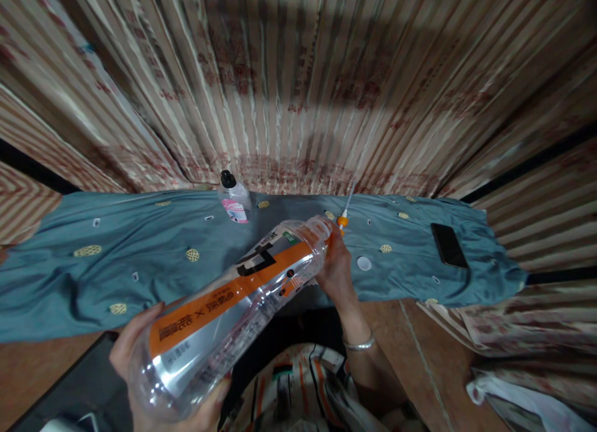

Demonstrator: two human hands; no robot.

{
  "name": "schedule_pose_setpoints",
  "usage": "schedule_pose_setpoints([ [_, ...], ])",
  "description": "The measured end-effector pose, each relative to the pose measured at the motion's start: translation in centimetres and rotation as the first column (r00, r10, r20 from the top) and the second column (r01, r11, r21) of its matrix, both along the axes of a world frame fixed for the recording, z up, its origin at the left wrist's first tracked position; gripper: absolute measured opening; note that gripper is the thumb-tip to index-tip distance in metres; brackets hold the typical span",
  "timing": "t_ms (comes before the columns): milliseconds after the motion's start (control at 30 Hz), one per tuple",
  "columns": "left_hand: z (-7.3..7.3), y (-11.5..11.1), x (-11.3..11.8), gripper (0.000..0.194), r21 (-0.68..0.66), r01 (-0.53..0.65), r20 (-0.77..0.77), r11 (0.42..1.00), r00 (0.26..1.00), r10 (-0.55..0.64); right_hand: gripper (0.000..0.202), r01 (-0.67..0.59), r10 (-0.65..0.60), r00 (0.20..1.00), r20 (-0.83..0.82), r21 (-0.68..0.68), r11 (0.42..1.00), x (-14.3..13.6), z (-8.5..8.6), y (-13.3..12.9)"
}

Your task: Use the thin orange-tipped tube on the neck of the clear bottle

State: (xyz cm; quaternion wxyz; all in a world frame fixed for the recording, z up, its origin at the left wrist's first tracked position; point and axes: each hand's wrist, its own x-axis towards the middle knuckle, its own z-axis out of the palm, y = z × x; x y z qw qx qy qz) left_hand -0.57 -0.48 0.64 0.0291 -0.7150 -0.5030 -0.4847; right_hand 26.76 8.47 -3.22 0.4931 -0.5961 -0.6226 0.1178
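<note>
A large clear plastic bottle (224, 307) with an orange and silver label lies slantwise across my view, its uncapped neck pointing up and to the right. My left hand (135, 351) is wrapped around its base at the lower left. Near the neck, my right hand (336, 267) grips the bottle from the right side, its fingers partly hidden behind it. Just beyond those fingers is an orange and white pump head (342, 222) with a thin clear tube; whether the hand touches it I cannot tell. A small white disc (364, 263) lies right of that hand.
A blue-green patterned cloth (158, 239) covers the long table. Toward the back stands a smaller clear bottle (236, 202) with a black cap and pink label. A dark phone (448, 245) lies at the right. Striped curtains (280, 96) enclose the back and sides.
</note>
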Motion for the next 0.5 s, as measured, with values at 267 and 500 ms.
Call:
schedule_pose_setpoints([
  [267,0.23,-0.08,0.07,0.101,-0.015,-0.017,0.025,1.000,1.000,0.017,0.068,-0.015,0.015,1.000,-0.007,-0.002,1.000,-0.02,0.05,0.02],
  [500,0.18,-0.49,0.17,0.097,-0.059,-0.045,0.052,0.997,0.998,0.048,0.069,-0.001,0.001,1.000,-0.008,0.006,1.000,-0.07,0.01,0.07],
])
